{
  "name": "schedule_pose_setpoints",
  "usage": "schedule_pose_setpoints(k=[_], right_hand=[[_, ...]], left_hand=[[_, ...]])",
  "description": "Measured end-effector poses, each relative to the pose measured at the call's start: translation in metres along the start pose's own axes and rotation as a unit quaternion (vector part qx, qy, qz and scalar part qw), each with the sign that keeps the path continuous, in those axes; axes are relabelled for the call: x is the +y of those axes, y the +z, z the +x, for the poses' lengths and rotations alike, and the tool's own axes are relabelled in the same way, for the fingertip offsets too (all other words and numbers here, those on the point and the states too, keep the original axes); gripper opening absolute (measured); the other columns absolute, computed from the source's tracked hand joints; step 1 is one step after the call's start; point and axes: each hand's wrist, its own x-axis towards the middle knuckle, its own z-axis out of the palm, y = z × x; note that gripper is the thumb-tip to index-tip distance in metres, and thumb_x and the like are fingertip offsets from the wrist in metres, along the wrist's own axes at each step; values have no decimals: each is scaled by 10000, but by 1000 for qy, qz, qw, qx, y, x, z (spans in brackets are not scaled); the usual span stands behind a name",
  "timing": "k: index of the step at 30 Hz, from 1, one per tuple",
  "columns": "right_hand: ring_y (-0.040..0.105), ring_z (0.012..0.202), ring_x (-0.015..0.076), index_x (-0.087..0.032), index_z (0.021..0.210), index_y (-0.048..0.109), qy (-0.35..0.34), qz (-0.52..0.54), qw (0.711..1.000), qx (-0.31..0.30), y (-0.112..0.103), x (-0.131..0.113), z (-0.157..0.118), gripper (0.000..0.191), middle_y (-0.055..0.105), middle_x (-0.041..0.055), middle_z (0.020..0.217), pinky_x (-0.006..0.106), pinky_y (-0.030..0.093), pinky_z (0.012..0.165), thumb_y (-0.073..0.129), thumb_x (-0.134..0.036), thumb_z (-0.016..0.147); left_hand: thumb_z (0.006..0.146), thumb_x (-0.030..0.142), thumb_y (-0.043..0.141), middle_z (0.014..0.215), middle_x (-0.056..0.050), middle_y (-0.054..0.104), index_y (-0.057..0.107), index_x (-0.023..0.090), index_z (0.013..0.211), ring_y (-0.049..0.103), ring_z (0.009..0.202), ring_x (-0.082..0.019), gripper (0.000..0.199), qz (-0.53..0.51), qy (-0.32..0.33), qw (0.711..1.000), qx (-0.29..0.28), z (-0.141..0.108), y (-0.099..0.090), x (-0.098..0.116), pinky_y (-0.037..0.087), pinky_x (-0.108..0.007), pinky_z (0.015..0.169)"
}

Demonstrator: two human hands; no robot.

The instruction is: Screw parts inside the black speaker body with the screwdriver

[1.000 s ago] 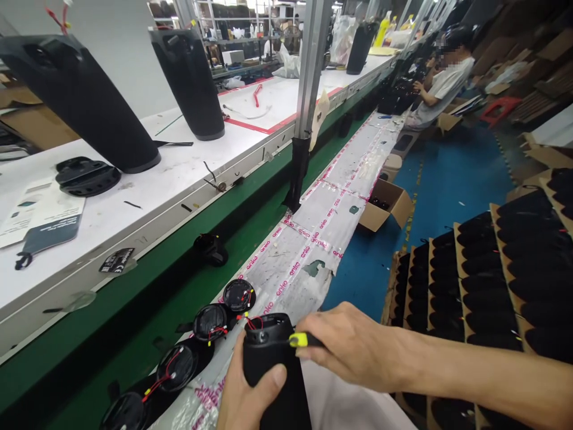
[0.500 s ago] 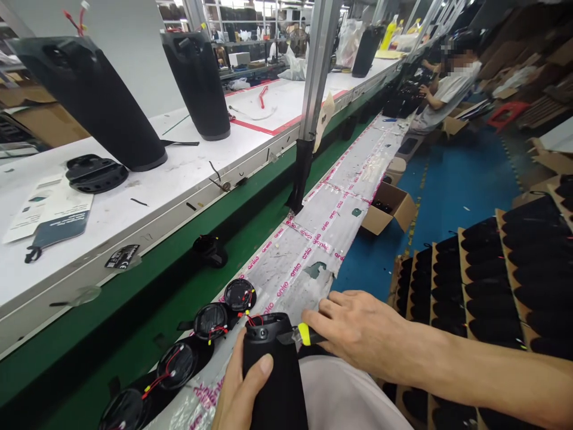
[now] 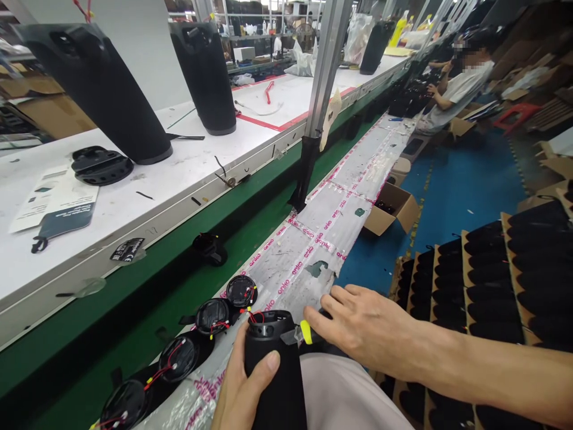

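Observation:
My left hand (image 3: 248, 379) is wrapped around a black fabric-covered speaker body (image 3: 280, 388), held upright with its open top facing up. Red wires with small connectors stick out at its rim. My right hand (image 3: 344, 319) grips a utility knife (image 3: 306, 331) with a yellow and black handle. Its greyish blade lies against the speaker's upper edge on the right side; whether it cuts in there I cannot tell. To the left, several round black speaker ends with red wires (image 3: 212, 316) stand in a row along the plastic-covered bench (image 3: 295, 260).
Two tall speaker bodies (image 3: 203, 83) and a black end cap (image 3: 102, 165) stand on the white shelf (image 3: 179, 179). A metal post (image 3: 324, 83) rises beside the bench. Racked black parts (image 3: 483, 275) and an open carton (image 3: 390, 209) are at right. Further off sits a person (image 3: 465, 83).
The view has shifted slightly, so the shelf items sit a little further right and higher. Both hands keep their grips, and the blade stays at the speaker's rim.

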Motion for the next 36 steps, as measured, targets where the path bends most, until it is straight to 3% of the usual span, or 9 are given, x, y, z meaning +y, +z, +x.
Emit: schedule_pose_setpoints(k=[7, 11, 17, 23, 25, 28, 32, 36], right_hand=[[557, 687, 221, -163, 1163, 590, -23, -32, 999, 17, 0, 3, 0, 267, 589, 31, 774, 373, 276, 593, 522, -88, 916], [546, 678, 219, -156, 1173, 584, -35, -52, 998, 15, -6, 6, 1, 276, 584, 32, 764, 374, 266, 591, 520, -91, 912], [526, 632, 205, -152, 1162, 568, -64, -77, 995, 18, -7, 12, 4, 229, 593, 37, 761, 363, 255, 564, 515, -123, 940], [561, 644, 196, -194, 1054, 573, -68, 19, 997, -3, -1, 19, 9, 121, 622, 15, 771, 347, 329, 574, 537, -127, 959], [609, 692, 193, -208, 1089, 569, -45, 124, 991, 18, -2, 20, 6, 123, 651, 4, 808, 337, 392, 608, 562, -169, 972], [685, 807, 191, -226, 1201, 528, 48, 269, 959, 69, -4, 14, 0, 168, 711, 11, 945, 321, 471, 695, 519, -265, 1038], [720, 836, 242, -267, 1343, 487, 173, 316, 933, -18, 1, -7, -4, 337, 715, 21, 914, 359, 524, 709, 450, -468, 1076], [721, 927, 249, -342, 1480, 403, 205, 361, 906, -84, 12, -22, -3, 452, 719, 28, 983, 384, 564, 776, 433, -529, 1069]], left_hand=[[754, 630, 724, 1503, -116, 580, 479, 245, 1494, 438, 1459, -398, 869, -9, 0, 1000, -23, 0, -1, -2, 245, -582, 1247], [747, 592, 759, 1532, -146, 549, 492, 198, 1481, 365, 1503, -406, 874, 16, 38, 999, 2, -4, 0, 0, 234, -564, 1257], [746, 582, 734, 1553, -197, 509, 438, 141, 1509, 373, 1495, -425, 929, 68, 70, 995, 12, -3, 5, -3, 229, -604, 1249], [748, 616, 707, 1519, -176, 547, 481, 175, 1470, 392, 1476, -439, 875, 59, 66, 996, 6, -1, 5, -2, 258, -605, 1229], [745, 643, 692, 1434, -161, 620, 505, 188, 1436, 460, 1425, -446, 848, 40, 51, 998, 12, -3, 7, 2, 330, -593, 1190], [746, 636, 700, 1369, -163, 656, 446, 182, 1466, 547, 1347, -426, 889, 32, 27, 999, 31, -5, 13, 6, 370, -576, 1157], [782, 597, 700, 1509, -176, 550, 417, 183, 1501, 451, 1440, -396, 876, 24, 36, 999, 8, -4, 18, -1, 258, -587, 1224], [859, 581, 590, 1464, -112, 619, 484, 270, 1504, 516, 1396, -399, 723, -45, -8, 998, -32, 4, 14, -8, 327, -610, 1194]])
